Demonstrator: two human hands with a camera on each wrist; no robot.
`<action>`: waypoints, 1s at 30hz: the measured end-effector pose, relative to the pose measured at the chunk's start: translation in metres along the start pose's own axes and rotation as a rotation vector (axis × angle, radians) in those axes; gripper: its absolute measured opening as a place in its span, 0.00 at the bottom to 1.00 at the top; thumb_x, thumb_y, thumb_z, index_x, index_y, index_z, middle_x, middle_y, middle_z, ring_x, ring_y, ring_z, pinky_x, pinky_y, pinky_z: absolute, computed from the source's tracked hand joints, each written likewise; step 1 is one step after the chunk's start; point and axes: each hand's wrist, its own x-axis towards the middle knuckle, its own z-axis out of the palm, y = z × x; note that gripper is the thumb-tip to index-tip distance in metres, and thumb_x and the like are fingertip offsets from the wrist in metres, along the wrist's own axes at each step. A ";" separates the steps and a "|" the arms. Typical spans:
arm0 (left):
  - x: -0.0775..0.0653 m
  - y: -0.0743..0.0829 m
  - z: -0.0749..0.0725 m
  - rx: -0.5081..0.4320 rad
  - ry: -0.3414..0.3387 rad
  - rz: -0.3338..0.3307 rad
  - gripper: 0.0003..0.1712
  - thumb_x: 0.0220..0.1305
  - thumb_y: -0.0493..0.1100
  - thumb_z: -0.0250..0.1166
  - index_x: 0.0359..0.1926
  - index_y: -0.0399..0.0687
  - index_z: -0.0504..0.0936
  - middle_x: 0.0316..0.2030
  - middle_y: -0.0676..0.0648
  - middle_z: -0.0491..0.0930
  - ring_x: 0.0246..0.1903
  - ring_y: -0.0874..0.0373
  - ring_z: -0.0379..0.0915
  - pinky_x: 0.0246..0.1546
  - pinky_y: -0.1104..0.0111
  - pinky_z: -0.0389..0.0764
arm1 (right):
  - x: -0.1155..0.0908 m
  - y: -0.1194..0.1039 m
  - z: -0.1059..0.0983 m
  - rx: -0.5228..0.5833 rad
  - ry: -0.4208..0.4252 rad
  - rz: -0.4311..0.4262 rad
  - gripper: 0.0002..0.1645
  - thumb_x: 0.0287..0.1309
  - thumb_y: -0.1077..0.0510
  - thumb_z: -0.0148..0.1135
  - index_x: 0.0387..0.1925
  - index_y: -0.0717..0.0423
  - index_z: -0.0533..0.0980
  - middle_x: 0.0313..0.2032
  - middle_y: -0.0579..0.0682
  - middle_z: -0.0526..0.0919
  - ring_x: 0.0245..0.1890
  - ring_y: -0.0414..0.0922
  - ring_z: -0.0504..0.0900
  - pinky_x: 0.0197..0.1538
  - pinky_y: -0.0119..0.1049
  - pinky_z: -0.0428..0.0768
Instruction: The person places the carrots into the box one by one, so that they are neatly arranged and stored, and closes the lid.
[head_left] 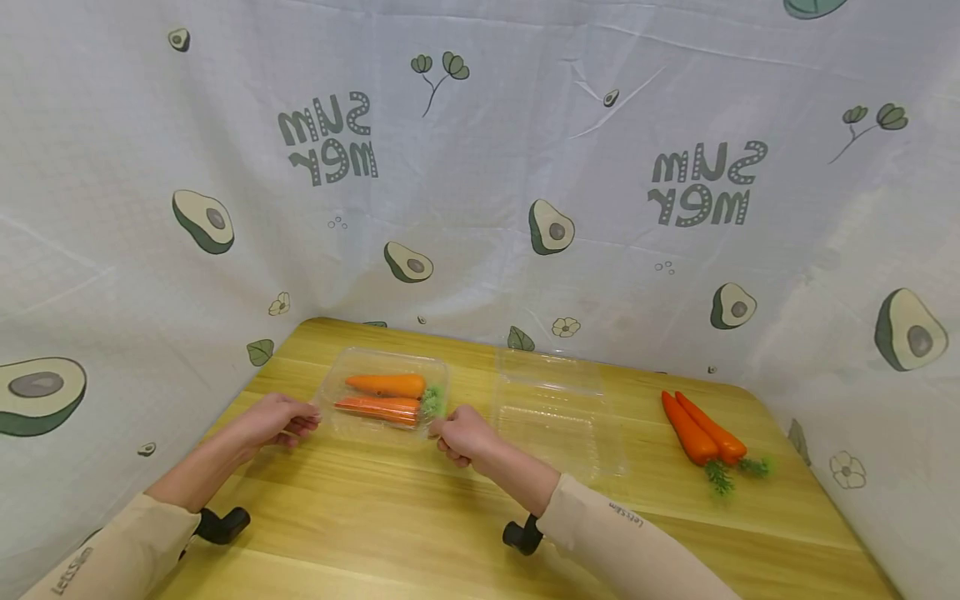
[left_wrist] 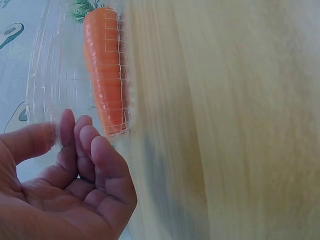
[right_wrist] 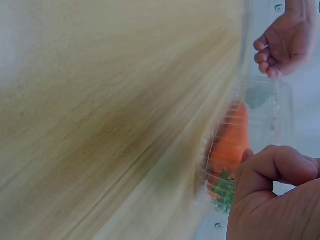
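Note:
A clear plastic box [head_left: 386,359] with two orange carrots [head_left: 386,385] inside sits at the left half of the table. A green leafy top [head_left: 432,402] shows at the box's right end. My left hand [head_left: 282,418] is at its left side, pinching the plastic rim between thumb and forefinger in the left wrist view; the other fingers are bent. At the front right corner, my right hand [head_left: 465,435] pinches the edge with thumb and bent forefinger. Ribbed plastic covers the near carrot [left_wrist: 105,70] in the left wrist view.
Right of the box lies another clear plastic box [head_left: 555,417], its lid [head_left: 551,372] folded back. Two more carrots [head_left: 693,433] with green tops lie at the table's right side. A printed curtain [head_left: 480,167] hangs around the wooden table [head_left: 390,517].

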 end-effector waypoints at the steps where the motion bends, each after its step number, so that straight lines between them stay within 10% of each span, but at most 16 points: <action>1: 0.000 0.000 0.000 -0.002 -0.001 0.002 0.19 0.74 0.43 0.56 0.45 0.27 0.82 0.31 0.52 0.82 0.29 0.63 0.76 0.30 0.70 0.80 | 0.000 0.001 0.000 0.003 0.002 -0.003 0.20 0.67 0.63 0.54 0.16 0.55 0.69 0.12 0.44 0.61 0.11 0.39 0.48 0.18 0.32 0.50; 13: 0.001 -0.002 -0.001 0.000 0.007 0.005 0.20 0.75 0.43 0.56 0.47 0.27 0.83 0.32 0.52 0.83 0.31 0.62 0.77 0.32 0.70 0.80 | -0.003 0.002 -0.001 0.016 0.035 -0.002 0.17 0.70 0.59 0.54 0.43 0.70 0.83 0.11 0.42 0.55 0.12 0.38 0.45 0.19 0.32 0.47; 30: -0.001 -0.002 0.000 0.033 0.035 -0.015 0.22 0.75 0.46 0.55 0.49 0.28 0.82 0.40 0.48 0.83 0.34 0.60 0.78 0.33 0.67 0.80 | -0.001 0.003 0.003 -0.002 0.083 0.001 0.15 0.68 0.62 0.56 0.40 0.70 0.85 0.08 0.41 0.54 0.11 0.38 0.46 0.19 0.32 0.48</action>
